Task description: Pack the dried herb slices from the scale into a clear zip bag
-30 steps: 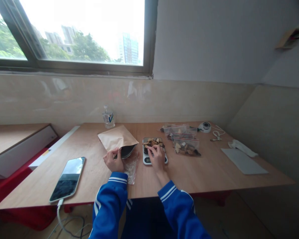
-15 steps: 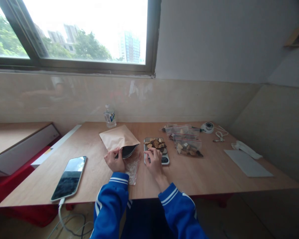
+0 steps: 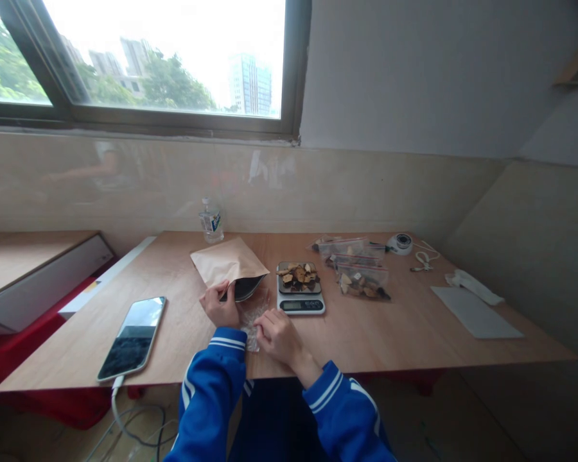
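Note:
My left hand (image 3: 220, 307) grips the open mouth of a brown paper pouch (image 3: 228, 263) lying on the wooden table (image 3: 390, 333). My right hand (image 3: 279, 337) rests on a small clear plastic bag (image 3: 253, 317) lying flat in front of the pouch, with its fingers closing on the bag's edge. Just right of the pouch stands a small kitchen scale (image 3: 299, 304) with a heap of dried brown slices (image 3: 297, 276) on its platform.
Several clear zip bags of dried slices (image 3: 361, 283) lie right of the scale. A phone (image 3: 131, 336) on a cable lies at the left, a water bottle (image 3: 210, 222) at the back, a white sheet (image 3: 476, 311) and small white gadgets at the right.
My right hand has drawn back from the slices on the scale and come down left onto the clear plastic bag. My left hand stays on the pouch.

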Demonstrator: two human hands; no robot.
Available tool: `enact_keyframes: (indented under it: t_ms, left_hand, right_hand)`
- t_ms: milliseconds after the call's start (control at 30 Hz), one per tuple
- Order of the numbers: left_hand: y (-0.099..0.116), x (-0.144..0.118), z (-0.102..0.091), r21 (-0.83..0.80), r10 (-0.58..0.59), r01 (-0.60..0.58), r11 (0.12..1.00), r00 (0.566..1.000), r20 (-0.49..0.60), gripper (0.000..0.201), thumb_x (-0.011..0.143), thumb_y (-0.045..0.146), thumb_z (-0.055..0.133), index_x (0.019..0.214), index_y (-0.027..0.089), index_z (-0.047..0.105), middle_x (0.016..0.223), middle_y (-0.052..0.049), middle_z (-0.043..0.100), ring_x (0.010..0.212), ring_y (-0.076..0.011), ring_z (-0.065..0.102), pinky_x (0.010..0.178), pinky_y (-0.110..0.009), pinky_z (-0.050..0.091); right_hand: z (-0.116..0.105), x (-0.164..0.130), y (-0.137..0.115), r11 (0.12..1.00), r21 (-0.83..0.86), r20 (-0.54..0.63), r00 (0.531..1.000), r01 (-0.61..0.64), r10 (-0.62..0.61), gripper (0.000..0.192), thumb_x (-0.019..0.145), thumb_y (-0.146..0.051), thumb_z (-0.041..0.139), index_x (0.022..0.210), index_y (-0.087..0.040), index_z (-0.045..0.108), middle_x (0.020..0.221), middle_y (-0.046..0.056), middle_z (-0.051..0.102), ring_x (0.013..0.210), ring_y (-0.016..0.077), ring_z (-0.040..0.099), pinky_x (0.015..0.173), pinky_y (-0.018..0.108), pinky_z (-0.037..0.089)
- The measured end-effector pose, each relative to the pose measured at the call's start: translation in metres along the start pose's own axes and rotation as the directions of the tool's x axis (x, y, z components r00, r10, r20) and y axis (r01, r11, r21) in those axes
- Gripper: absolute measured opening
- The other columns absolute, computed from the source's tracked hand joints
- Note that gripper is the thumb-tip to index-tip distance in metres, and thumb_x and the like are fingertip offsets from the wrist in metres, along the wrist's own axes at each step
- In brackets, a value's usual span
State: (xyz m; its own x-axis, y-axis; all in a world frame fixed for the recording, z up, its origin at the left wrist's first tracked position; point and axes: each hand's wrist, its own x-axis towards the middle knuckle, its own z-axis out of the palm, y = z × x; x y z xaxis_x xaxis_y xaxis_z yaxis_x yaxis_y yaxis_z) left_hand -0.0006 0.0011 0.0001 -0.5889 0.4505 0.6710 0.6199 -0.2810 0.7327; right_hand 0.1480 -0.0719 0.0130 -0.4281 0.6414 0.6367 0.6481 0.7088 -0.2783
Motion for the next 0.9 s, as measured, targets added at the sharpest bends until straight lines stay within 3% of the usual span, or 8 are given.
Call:
enact_keyframes:
  t_ms: [133, 300, 500, 700, 800, 900]
  left_hand:
    - [0.003, -0.001, -0.003, 0.019, 0.024, -0.024, 1.0, 1.0, 0.007, 0.024, 0.08, 0.042, 0.058, 0.074, 0.019, 0.06, 0.075, -0.004, 0.063, 0.076, -0.0182, 0.054, 0.078, -0.034, 0.041]
    - [0.012, -0.002, -0.008, 0.136, 0.09, -0.098, 0.986, 0.994, 0.06, 0.032, 0.076, 0.049, 0.061, 0.061, 0.021, 0.059, 0.063, -0.002, 0.06, 0.065, -0.0181, 0.05, 0.076, -0.034, 0.036]
    - [0.015, -0.002, -0.008, 0.142, 0.069, -0.078, 0.987, 0.995, 0.065, 0.034, 0.077, 0.053, 0.058, 0.061, 0.022, 0.059, 0.065, -0.002, 0.061, 0.068, -0.0193, 0.052, 0.077, -0.033, 0.036]
    - [0.016, -0.003, -0.015, 0.138, 0.094, -0.097, 0.986, 0.995, 0.023, 0.034, 0.077, 0.053, 0.058, 0.061, 0.022, 0.058, 0.063, -0.003, 0.059, 0.066, -0.0193, 0.051, 0.077, -0.034, 0.037]
    - [0.016, -0.005, -0.019, 0.131, 0.148, -0.158, 0.979, 0.986, 0.082, 0.036, 0.077, 0.053, 0.057, 0.058, 0.022, 0.056, 0.06, -0.003, 0.056, 0.064, -0.0193, 0.05, 0.074, -0.034, 0.036]
    - [0.016, -0.007, -0.02, 0.135, 0.187, -0.201, 0.97, 0.977, 0.105, 0.037, 0.076, 0.053, 0.058, 0.057, 0.022, 0.055, 0.058, -0.003, 0.054, 0.061, -0.0188, 0.048, 0.072, -0.034, 0.035]
  right_hand:
    - [0.0, 0.0, -0.001, 0.998, 0.061, 0.015, 1.0, -0.029, 0.028, 0.018, 0.081, -0.01, 0.045, 0.086, -0.016, 0.061, 0.079, 0.005, 0.06, 0.077, 0.0182, 0.054, 0.073, 0.031, 0.046]
    - [-0.001, 0.0, 0.0, 0.983, 0.173, 0.006, 0.999, -0.054, 0.054, 0.032, 0.081, -0.006, 0.043, 0.106, -0.015, 0.06, 0.106, 0.01, 0.06, 0.099, 0.0188, 0.055, 0.087, 0.031, 0.049]
    - [-0.001, -0.001, 0.002, 0.973, 0.213, 0.022, 0.996, -0.088, 0.086, 0.038, 0.078, -0.004, 0.044, 0.108, -0.019, 0.062, 0.112, 0.009, 0.06, 0.106, 0.0194, 0.055, 0.091, 0.035, 0.05]
    - [0.0, 0.002, 0.005, 0.968, 0.249, -0.01, 0.999, -0.037, 0.041, 0.059, 0.082, -0.004, 0.036, 0.14, -0.015, 0.036, 0.141, 0.011, 0.042, 0.131, 0.0194, 0.037, 0.106, 0.038, 0.04]
    - [0.002, 0.003, 0.005, 0.975, 0.217, -0.013, 0.999, -0.043, 0.046, 0.06, 0.085, -0.006, 0.037, 0.144, -0.015, 0.028, 0.144, 0.011, 0.037, 0.135, 0.02, 0.032, 0.108, 0.039, 0.039]
    - [0.003, 0.004, 0.005, 0.982, 0.179, -0.003, 0.998, -0.057, 0.059, 0.058, 0.087, -0.009, 0.039, 0.143, -0.014, 0.029, 0.143, 0.011, 0.04, 0.135, 0.0211, 0.032, 0.107, 0.041, 0.039]
